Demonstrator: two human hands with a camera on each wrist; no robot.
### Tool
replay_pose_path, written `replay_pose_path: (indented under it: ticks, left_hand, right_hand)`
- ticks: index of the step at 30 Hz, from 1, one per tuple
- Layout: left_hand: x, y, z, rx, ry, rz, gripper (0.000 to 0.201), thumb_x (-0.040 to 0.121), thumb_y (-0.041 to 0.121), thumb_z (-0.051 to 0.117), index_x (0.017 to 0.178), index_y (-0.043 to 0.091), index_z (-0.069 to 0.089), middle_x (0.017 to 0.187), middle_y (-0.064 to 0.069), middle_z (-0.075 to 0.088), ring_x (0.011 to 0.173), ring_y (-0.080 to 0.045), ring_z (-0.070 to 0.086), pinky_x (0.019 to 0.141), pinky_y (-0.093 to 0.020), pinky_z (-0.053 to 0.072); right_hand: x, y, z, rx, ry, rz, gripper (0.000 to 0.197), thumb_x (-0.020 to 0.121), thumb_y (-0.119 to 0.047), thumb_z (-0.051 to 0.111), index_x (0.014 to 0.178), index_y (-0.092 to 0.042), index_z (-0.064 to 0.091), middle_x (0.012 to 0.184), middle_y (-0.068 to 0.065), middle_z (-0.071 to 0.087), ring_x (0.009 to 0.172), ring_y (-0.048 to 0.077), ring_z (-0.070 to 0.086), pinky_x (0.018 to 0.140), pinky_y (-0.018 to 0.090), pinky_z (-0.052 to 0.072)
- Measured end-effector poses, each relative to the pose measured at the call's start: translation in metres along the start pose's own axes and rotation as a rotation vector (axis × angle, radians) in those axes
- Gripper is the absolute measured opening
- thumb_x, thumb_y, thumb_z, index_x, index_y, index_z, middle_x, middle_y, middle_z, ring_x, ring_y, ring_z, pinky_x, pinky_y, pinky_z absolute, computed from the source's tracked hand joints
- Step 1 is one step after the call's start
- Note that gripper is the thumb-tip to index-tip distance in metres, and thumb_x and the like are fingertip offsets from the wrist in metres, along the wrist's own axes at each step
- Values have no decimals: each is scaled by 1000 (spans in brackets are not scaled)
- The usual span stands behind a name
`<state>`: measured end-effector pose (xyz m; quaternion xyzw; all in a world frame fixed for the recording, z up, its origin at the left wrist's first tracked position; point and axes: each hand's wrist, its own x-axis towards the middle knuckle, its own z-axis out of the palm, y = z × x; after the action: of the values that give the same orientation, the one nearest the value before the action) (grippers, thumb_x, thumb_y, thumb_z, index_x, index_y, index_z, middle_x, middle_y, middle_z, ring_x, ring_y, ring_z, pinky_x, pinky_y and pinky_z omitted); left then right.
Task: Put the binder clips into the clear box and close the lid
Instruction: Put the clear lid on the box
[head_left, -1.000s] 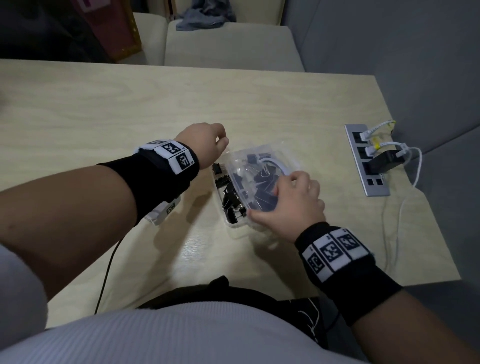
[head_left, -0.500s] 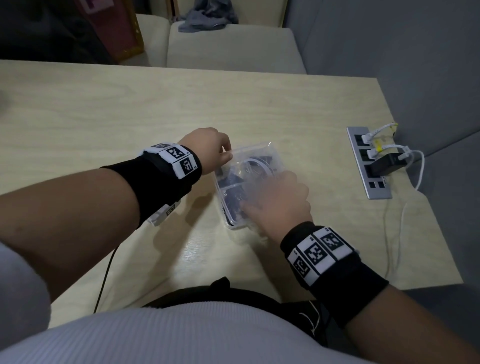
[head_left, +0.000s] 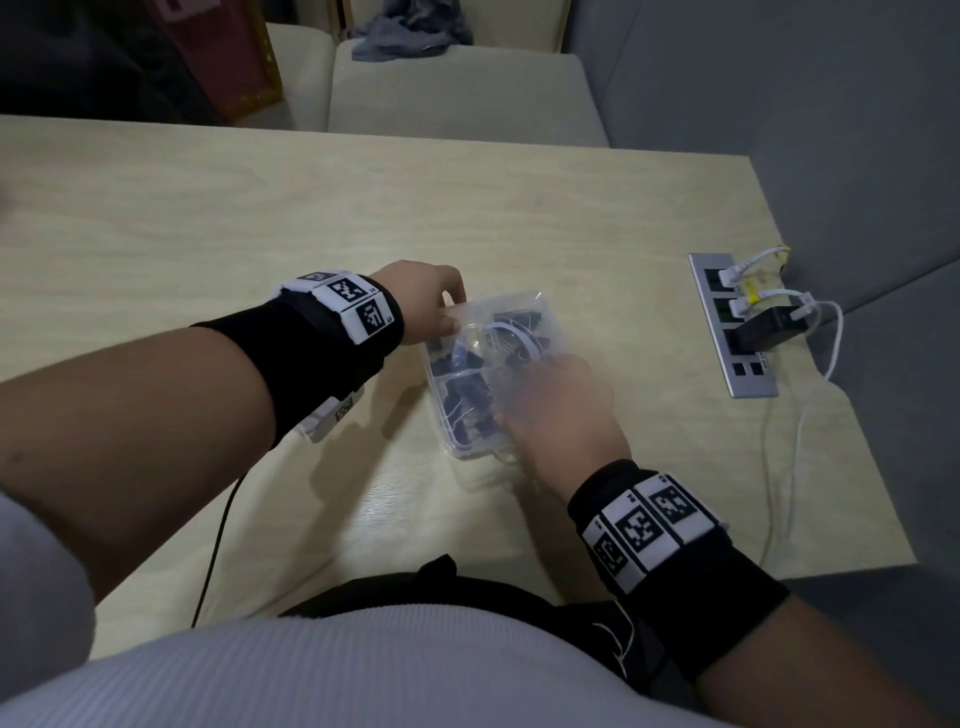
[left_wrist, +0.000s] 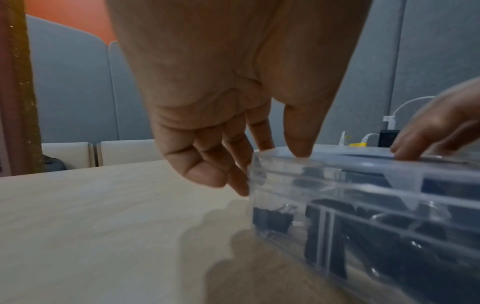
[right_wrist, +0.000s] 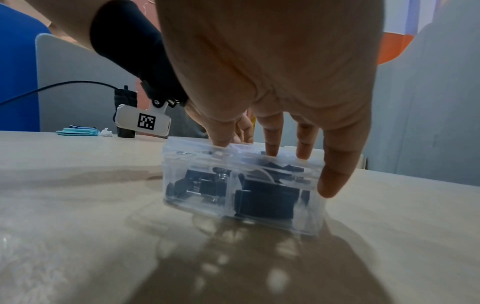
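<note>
The clear box (head_left: 464, 434) sits on the table's middle, with black binder clips (head_left: 467, 396) showing through its walls and its lid (head_left: 501, 310) lowered on top. My left hand (head_left: 441, 312) holds the far left corner: in the left wrist view the thumb (left_wrist: 298, 144) presses on the lid and curled fingers (left_wrist: 207, 174) touch the end wall of the box (left_wrist: 363, 205). My right hand (head_left: 561, 410) lies over the lid. In the right wrist view its straight fingertips (right_wrist: 271, 146) press the lid and the thumb reaches down the side of the box (right_wrist: 202, 185).
A power strip (head_left: 748, 387) with plugged chargers and white cables lies near the table's right edge. A black cable (head_left: 218, 545) trails off the front edge at left. Cream chairs (head_left: 457, 98) stand beyond the far edge. The grey wall runs along the right.
The lid has come down from open onto the box. My right hand slid left across the lid, and my left hand moved onto the far left corner.
</note>
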<state>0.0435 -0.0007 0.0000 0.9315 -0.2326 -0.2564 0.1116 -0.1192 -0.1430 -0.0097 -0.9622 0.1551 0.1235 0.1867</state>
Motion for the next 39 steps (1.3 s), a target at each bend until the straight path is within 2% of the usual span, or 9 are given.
replay_pose_path:
  ticks: [5,9,14,20,23,25,28,32,39]
  left_hand:
    - [-5,8,-11,34,-46,-116,45,77,32,74,113,15,52,88,-2,64,84,-25,61,70,-34,47]
    - [-10,11,-5,-67,-167,-204,55,72,34,79,106,13,42,68,-4,72,70,-21,71,73,-36,56]
    - [-9,16,-4,70,-73,-151,52,75,38,75,110,9,49,91,-4,60,83,-25,57,68,-34,44]
    - [0,18,-2,63,-58,-143,29,87,29,58,86,2,68,81,-9,73,68,-24,59,60,-30,43]
    - [1,21,-3,60,-95,-149,25,85,21,57,66,6,62,81,-9,77,65,-22,62,61,-29,45]
    - [-1,23,-6,49,-107,-163,19,85,21,59,81,5,68,83,-7,77,75,-21,70,66,-29,49]
    - [-4,22,-8,-5,-156,-204,21,85,22,64,96,5,69,83,-6,77,76,-18,72,61,-26,50]
    - [-5,18,-9,-65,-222,-254,21,83,24,67,70,8,70,57,1,72,40,-6,61,49,-22,45]
    - [-8,18,-7,-46,-211,-279,32,83,26,67,57,10,70,48,3,68,30,-4,53,54,-23,45]
  right_hand:
    - [15,12,-7,89,54,-46,49,93,-30,56,139,-22,42,151,2,31,136,25,30,108,39,33]
    - [31,26,-18,97,147,96,57,90,-31,60,141,-19,37,151,8,28,134,30,32,104,44,36]
    - [28,39,-28,292,68,346,79,82,-50,65,141,-10,30,143,13,36,124,32,47,98,40,41]
    - [7,43,-13,637,-265,492,41,88,-43,62,81,-3,62,85,18,70,67,29,67,72,47,58]
    - [5,40,-14,792,-253,511,34,89,-35,64,76,-4,60,84,21,70,63,28,64,64,44,59]
    - [6,38,-16,835,-239,505,29,89,-31,65,81,-3,61,85,22,70,63,28,65,64,46,61]
    - [10,39,-17,761,-174,455,24,90,-31,63,81,-9,62,86,21,72,67,29,68,69,49,58]
    - [21,39,-20,678,-79,411,28,89,-32,64,71,-13,52,75,16,73,74,39,71,71,56,58]
    - [36,38,-19,260,24,320,37,91,-42,56,68,-13,57,74,6,68,71,27,61,57,29,39]
